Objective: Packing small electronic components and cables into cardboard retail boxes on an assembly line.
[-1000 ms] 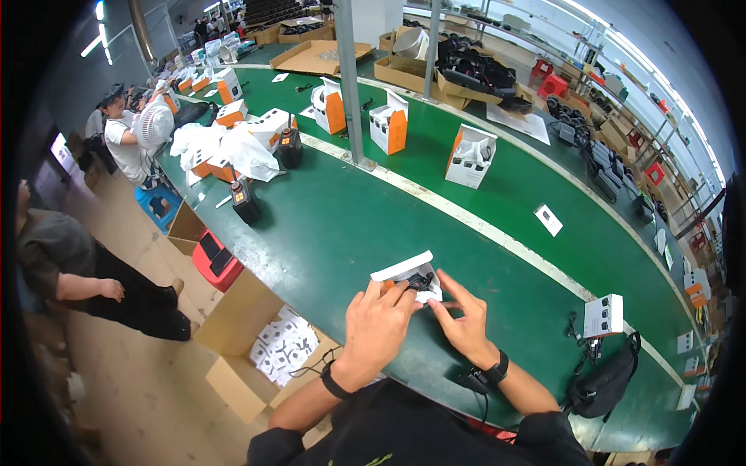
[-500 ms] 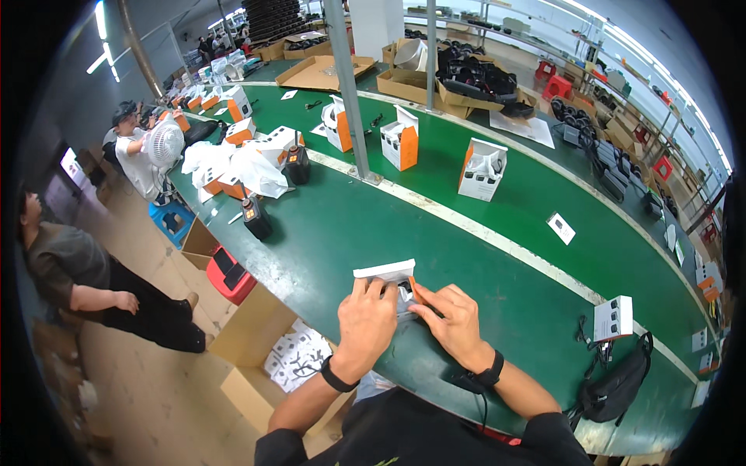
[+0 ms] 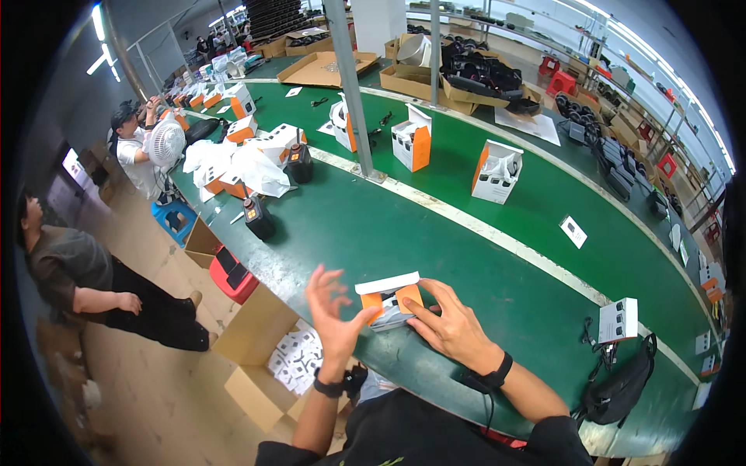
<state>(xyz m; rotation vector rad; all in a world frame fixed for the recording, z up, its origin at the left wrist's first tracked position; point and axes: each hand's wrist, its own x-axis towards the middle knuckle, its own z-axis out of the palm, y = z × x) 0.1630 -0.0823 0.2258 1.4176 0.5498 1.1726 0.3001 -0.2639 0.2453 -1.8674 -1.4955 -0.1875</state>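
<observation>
A small white and orange carton (image 3: 386,281) stands on the green bench before me, its white lid up at the far side. Two orange side flaps fold inward over something dark and grey inside that I cannot make out. My right hand (image 3: 454,330) grips the carton's right side, thumb on the right flap and fingers behind the wall. At the left, my left hand (image 3: 332,311) has its fingers spread and slightly blurred, raised off the carton. Its thumb tip rests at the left orange flap.
Open white and orange cartons (image 3: 497,172) stand along the belt beyond a pale rail (image 3: 474,225). Two black devices (image 3: 258,217) sit far left. A cardboard box of printed papers (image 3: 295,359) is below the bench edge. To the right lie a white carton (image 3: 618,320) and black bag (image 3: 622,384).
My left hand has lifted off the carton and spread its fingers to the left. The orange flaps are now folded in and visible. My right hand stays on the right side.
</observation>
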